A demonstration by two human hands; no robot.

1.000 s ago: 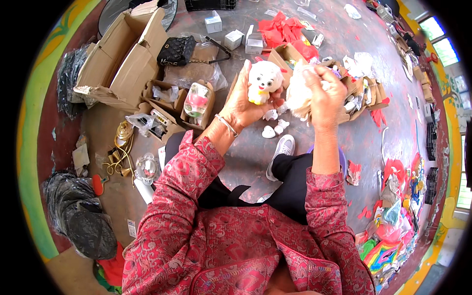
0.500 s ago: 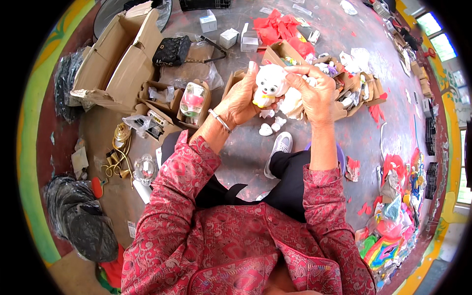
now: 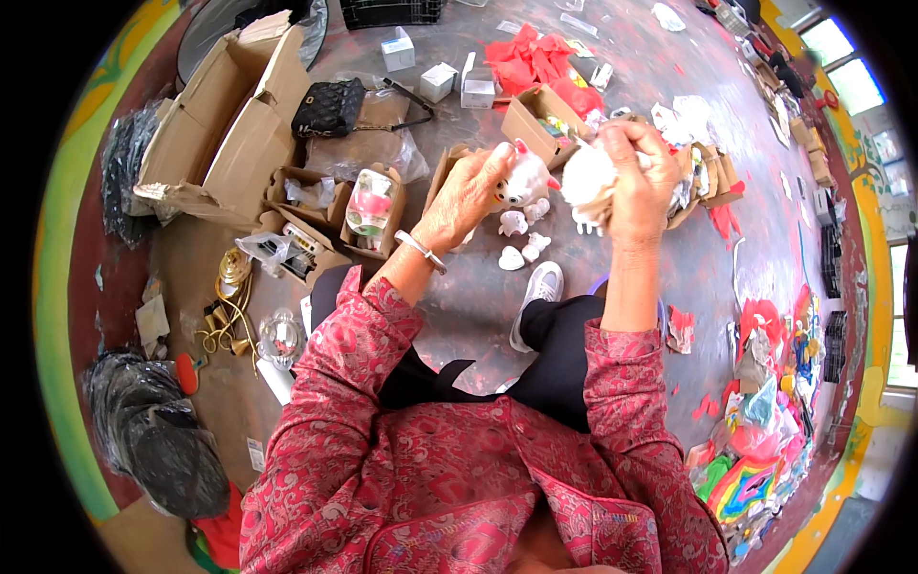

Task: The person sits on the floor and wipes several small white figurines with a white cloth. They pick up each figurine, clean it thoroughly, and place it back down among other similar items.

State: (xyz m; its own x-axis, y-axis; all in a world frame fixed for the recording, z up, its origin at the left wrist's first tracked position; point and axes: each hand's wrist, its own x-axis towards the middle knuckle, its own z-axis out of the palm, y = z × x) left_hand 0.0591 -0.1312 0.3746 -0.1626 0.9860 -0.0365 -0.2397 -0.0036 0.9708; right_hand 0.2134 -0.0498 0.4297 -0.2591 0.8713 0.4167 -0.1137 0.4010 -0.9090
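1. Since the earlier frame, the right hand (image 3: 641,182) has drawn away to the right from the white toy figure (image 3: 524,180), and the left hand (image 3: 465,199) has turned the figure so its face points lower.
2. The left hand curls around the figure, thumb and fingers closed on it; its red-tipped head shows beyond the fingers, above the floor (image 3: 469,325).
3. The right hand pinches a soft white bundle (image 3: 586,180), bunched beneath its fingers; the bundle and the figure are apart.
4. Small white figurines (image 3: 513,223) lie below, between the hands.
5. An open cardboard box (image 3: 524,130) stands just beyond the hands.
6. A black quilted handbag (image 3: 328,107) lies farther left.
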